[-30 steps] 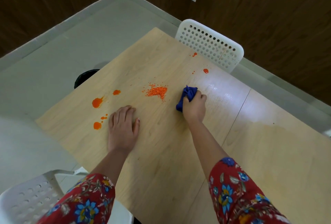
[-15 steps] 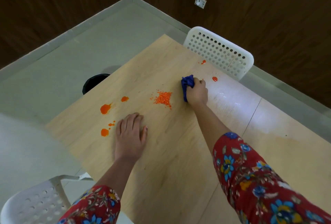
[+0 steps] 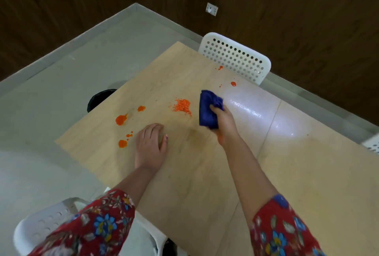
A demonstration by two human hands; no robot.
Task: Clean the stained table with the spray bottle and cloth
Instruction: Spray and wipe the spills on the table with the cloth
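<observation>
- Right hand (image 3: 224, 121) is fisted around the bunched blue cloth (image 3: 208, 110), wad pressed to the table (image 3: 205, 173). I read the tight ball as a way to put pressure on a small patch.
- The cloth sits just right of the orange crumb pile (image 3: 182, 106), not touching it. Placement suggests the pile is the next thing swept.
- Left hand (image 3: 150, 145) is flat on the wood, fingers spread, holding nothing. Looks like a brace while the person leans over.
- It rests just beside the orange blots (image 3: 122, 132) at the left edge, clear of them, so it isn't smearing anything.
- Two small drops (image 3: 233, 84) remain by the white perforated chair (image 3: 235, 59).
- Glossy wet sheen (image 3: 246, 108) right of the cloth: probably the sprayed zone.
- No spray bottle in view.
- Judgement: wiping is partway, most stains untouched.
</observation>
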